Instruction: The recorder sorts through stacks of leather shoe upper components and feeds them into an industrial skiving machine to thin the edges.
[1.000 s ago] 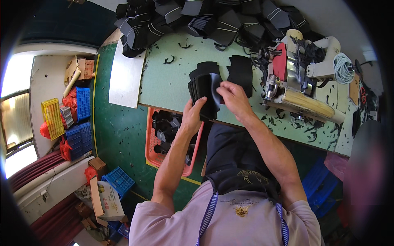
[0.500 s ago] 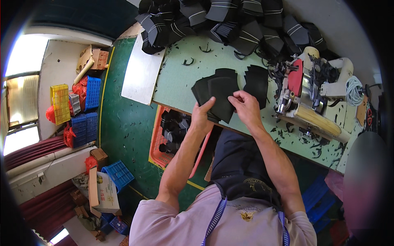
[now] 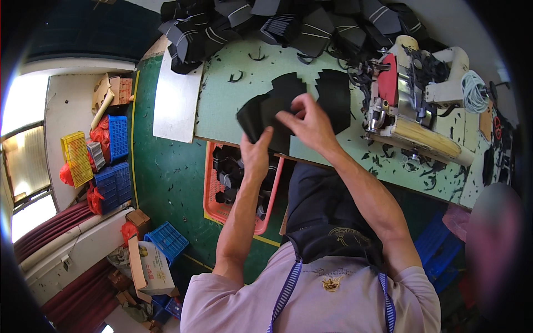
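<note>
Sheets [image 3: 254,117]: thin, flat, matte black, smooth-faced; corners angular where visible. Several overlap in a fan, leftmost edges layered. Location: above the near edge of the surface [image 3: 219,114], in front of the person. Directly behind, a black stack [image 3: 288,83] with stepped edges; to its right, a second stack [image 3: 335,101], similarly stepped. Surface is pale green, strewn with curled dark scraps [image 3: 236,76]. Along the back, a heap of dark grey bundles [image 3: 316,34], many tied with pale bands.

Left hand [image 3: 256,158]: forearm up from below; grip closed on the lower left of the sheets, thumb on top, fingers hidden beneath. Right hand [image 3: 312,130]: forearm slants in from the lower right, palm down, fingers curled. Its grip is part-closed, thumb and forefinger slightly apart over the right part of the sheets; slight blur, cannot tell whether it has hold of an edge.

Machine [image 3: 411,102], right: metal and cream housing, red plate, dark scraps lodged in it; pale coiled cable at its far end.

Containers: salmon mesh crate [image 3: 209,194] on the green floor, left of the person's legs, holding dark grey and black pieces [image 3: 226,166]. By the left wall, yellow crate [image 3: 78,160] and blue crates [image 3: 118,136]; contents not discernible.
</note>
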### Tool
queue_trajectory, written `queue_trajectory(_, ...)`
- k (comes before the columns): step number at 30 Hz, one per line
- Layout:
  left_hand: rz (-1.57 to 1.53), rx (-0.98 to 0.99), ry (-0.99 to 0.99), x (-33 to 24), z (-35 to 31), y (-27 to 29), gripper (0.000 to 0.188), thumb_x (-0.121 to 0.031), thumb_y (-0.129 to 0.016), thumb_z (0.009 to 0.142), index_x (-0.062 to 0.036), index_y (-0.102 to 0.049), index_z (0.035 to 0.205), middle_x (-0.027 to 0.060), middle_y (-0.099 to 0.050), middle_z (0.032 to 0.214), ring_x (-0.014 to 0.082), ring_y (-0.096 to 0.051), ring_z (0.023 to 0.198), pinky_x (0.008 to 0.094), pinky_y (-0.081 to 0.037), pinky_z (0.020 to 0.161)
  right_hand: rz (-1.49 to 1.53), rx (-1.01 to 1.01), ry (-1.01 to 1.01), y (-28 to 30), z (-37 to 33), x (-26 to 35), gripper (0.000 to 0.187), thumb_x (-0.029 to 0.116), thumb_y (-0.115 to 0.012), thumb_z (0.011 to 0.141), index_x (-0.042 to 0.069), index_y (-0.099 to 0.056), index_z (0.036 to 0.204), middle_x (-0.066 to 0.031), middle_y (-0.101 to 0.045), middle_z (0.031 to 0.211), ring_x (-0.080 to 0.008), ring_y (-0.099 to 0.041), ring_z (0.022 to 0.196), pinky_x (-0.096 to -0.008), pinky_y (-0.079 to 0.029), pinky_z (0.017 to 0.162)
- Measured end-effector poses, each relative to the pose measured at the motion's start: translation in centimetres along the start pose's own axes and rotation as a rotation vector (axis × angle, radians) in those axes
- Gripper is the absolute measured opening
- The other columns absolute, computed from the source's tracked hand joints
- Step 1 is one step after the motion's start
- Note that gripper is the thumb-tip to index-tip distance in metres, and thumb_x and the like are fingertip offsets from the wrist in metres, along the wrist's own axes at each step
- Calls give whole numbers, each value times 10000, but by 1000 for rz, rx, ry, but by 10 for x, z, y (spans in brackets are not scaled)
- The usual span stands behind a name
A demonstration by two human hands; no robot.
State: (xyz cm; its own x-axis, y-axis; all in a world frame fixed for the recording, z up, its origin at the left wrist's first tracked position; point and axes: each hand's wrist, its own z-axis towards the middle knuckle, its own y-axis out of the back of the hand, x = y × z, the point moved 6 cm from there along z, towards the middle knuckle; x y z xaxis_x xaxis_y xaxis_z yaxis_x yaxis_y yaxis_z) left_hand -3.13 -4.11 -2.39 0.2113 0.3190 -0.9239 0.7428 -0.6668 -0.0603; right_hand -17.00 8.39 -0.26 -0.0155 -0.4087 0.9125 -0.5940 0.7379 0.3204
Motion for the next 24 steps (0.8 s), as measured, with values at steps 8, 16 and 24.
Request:
queue_trajectory(8, -282, 293, 246, -2, -8, -55, 259, -141, -496, 967, 44, -541, 1144, 159, -657, 997, 281, -692, 905, 361, -577, 738, -119, -140, -38, 46, -10, -12, 300, 264, -474, 910, 14, -628, 848, -252, -655, 786, -465, -642, 784, -511, -497, 700)
queue_trajectory(16, -423, 237, 291, -1, 1, -54, 315, -1, -580, 907, 41, -537, 1216, 175, -655, 1115, 297, -694, 970, 422, -594, 848, -684, -481, 284, 62, -25, 2, 473, 305, -763, 830, 84, -583, 1207, -114, -676, 1041, -317, -543, 1058, -464, -474, 847)
queue_trajectory(24, -461, 52, 230, 2, 11, -21, 348, 63, -618, 866, 31, -546, 1205, 157, -662, 1101, 293, -689, 980, 423, -583, 872, -293, -330, 85, 43, 8, -48, 331, 91, -737, 829, 97, -607, 1134, -112, -698, 846, -315, -678, 745, -425, -509, 669)
